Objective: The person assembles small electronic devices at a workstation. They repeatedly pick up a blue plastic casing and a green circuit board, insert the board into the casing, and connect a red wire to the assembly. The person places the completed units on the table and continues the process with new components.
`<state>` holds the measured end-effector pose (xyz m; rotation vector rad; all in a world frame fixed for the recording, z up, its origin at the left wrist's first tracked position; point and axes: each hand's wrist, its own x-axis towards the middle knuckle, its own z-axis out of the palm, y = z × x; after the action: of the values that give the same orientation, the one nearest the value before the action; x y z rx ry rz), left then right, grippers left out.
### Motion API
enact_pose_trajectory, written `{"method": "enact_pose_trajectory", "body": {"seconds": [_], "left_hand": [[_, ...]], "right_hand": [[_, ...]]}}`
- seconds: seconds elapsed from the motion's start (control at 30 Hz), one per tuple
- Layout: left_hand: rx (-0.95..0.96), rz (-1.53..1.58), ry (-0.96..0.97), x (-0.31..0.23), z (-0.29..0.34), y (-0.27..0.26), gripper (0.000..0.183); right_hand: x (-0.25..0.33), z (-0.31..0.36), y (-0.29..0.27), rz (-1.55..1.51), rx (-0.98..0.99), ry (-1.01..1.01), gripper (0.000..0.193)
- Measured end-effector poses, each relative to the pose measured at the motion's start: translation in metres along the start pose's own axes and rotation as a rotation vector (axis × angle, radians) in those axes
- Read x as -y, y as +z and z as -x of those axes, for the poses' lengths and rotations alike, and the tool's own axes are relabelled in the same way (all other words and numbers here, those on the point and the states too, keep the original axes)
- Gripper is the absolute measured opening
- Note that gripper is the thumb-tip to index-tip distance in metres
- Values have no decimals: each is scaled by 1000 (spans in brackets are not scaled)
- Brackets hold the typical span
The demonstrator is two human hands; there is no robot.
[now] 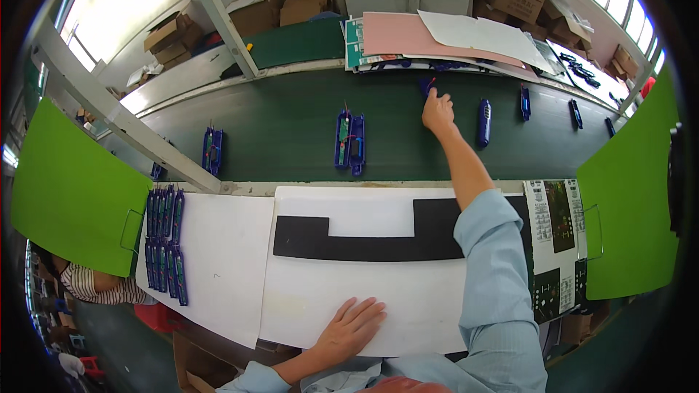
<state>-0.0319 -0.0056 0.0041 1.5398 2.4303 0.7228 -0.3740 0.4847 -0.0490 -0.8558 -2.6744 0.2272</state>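
Observation:
My left hand (353, 327) lies flat on the white work surface (328, 287), fingers stretched out and nothing held. Across the green conveyor belt (277, 127), my right hand (439, 111) reaches out with its fingers closed at a dark blue plastic casing (425, 86). A short red wire sticks up from that casing; my fingers partly cover it. To the right of this hand, a closed blue casing (485, 122) lies on the belt. Left of it is an opened blue casing (350, 142) with a green circuit board and wires inside.
Rows of blue casings with circuit boards (166, 244) lie at the left of the bench. A black cut-out strip (371, 247) crosses the middle. Green panels (80, 189) stand on both sides. Cardboard and paper sheets (451, 36) are stacked beyond the belt. Another person's striped sleeve (91, 284) shows at left.

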Motion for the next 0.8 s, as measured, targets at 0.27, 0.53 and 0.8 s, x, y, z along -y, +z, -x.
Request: {"method": "enact_pose_trajectory", "body": {"seconds": [0.27, 0.53, 0.8], "left_hand": [[-45, -3, -13, -2, 6, -6, 39], [-347, 456, -270, 5, 15, 5, 30], [-576, 1447, -615, -4, 5, 18, 46]], "right_hand": [[-98, 31, -50, 24, -103, 260, 60], [-31, 156, -93, -700, 265, -186, 60], [45, 448, -184, -1112, 1048, -303, 59]]}}
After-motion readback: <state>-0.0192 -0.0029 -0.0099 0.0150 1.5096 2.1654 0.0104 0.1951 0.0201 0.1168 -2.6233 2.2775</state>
